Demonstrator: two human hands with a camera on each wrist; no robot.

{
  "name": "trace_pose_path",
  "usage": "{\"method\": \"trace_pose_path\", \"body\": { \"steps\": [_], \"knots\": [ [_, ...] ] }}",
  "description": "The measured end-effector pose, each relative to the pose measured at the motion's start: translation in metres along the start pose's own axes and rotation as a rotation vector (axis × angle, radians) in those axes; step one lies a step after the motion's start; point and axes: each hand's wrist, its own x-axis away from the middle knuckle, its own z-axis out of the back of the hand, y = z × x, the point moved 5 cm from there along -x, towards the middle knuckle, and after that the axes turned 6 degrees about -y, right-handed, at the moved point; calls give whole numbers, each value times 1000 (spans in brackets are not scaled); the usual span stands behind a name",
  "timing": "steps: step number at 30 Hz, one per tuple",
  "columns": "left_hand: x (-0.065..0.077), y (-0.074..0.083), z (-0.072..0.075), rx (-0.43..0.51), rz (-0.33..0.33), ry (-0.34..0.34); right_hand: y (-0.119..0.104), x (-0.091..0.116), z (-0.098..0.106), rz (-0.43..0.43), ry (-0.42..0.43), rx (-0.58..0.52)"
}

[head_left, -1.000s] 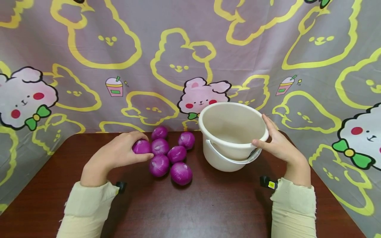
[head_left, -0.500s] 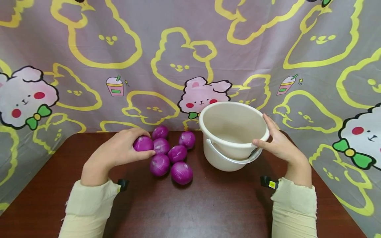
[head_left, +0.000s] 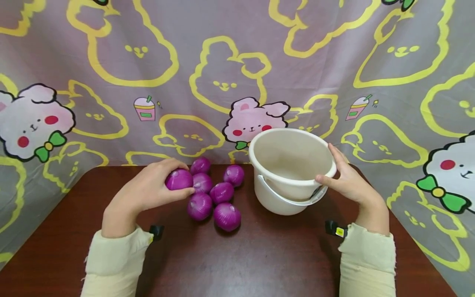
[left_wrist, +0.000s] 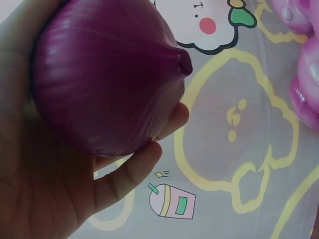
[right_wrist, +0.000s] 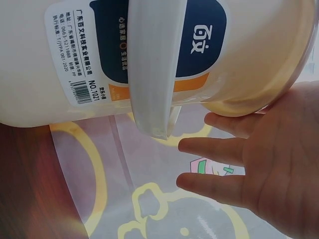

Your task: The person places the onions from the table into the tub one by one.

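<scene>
A printed curtain [head_left: 222,20] is hanging behind a dark brown table [head_left: 259,264]. Near the table's far left, a purple onion [head_left: 179,179] is resting in the left hand [head_left: 146,189], whose thumb and fingers are curling round it. Compared with 1.0 s ago, the onion is sitting slightly higher and showing more of its side, so the hand appears to be just starting to lift it. Just beside it, 6 other onions [head_left: 222,192] are lying in a close group, holding their places. Farther right, a cream bucket [head_left: 272,204] is standing where it was, its handle [head_left: 285,201] hanging down in front. The right hand [head_left: 346,179] is touching its rim with the thumb, fingers extending straight and not clenching; it seems to be steadying the bucket.
</scene>
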Motion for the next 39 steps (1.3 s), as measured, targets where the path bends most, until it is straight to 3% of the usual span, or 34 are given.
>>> {"method": "trace_pose_path", "body": {
  "steps": [5,13,31,39],
  "knots": [
    [3,2,1,11,3,29,0,-1,-2,3,-1,9],
    [3,8,7,28,-72,84,2,1,1,-8,0,12],
    [-1,22,11,47,-111,111,0,1,0,-12,8,6],
    [-9,32,5,65,-155,123,1,-1,0,-23,-1,0]
  ]
}}
